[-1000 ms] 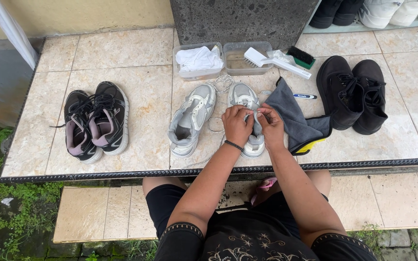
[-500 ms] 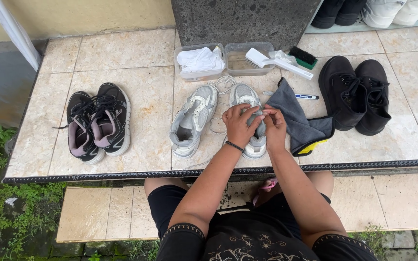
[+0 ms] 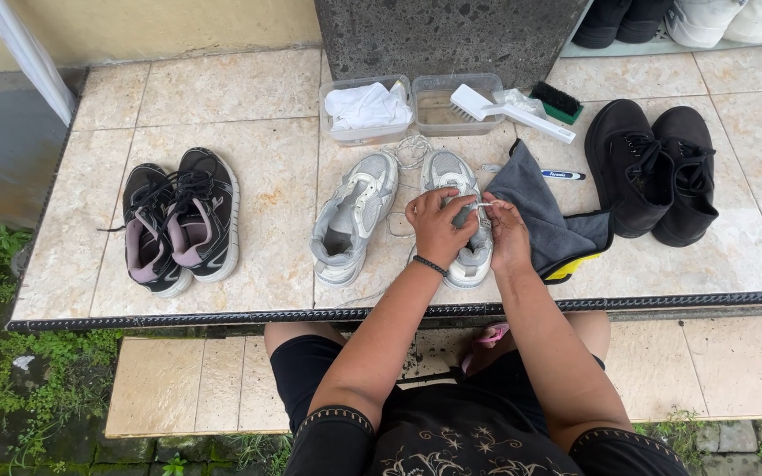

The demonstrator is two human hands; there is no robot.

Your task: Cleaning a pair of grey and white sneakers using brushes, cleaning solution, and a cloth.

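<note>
Tiled ledge (image 3: 222, 97), viewed from above. At centre, the left hand (image 3: 438, 225) and right hand (image 3: 506, 231) meet over the right-hand grey sneaker (image 3: 459, 211), both pinching a white lace (image 3: 480, 205) drawn taut between the fingertips. Its mate (image 3: 352, 216) lies at nine o'clock of it, apparently laceless; loose lace (image 3: 409, 150) coils at twelve o'clock, so the lacing work appears only partly done. Compared with the earlier frames, the hands sit in nearly the same place, the lace end now held more horizontal. Dark cloth (image 3: 540, 211) at three o'clock.
</note>
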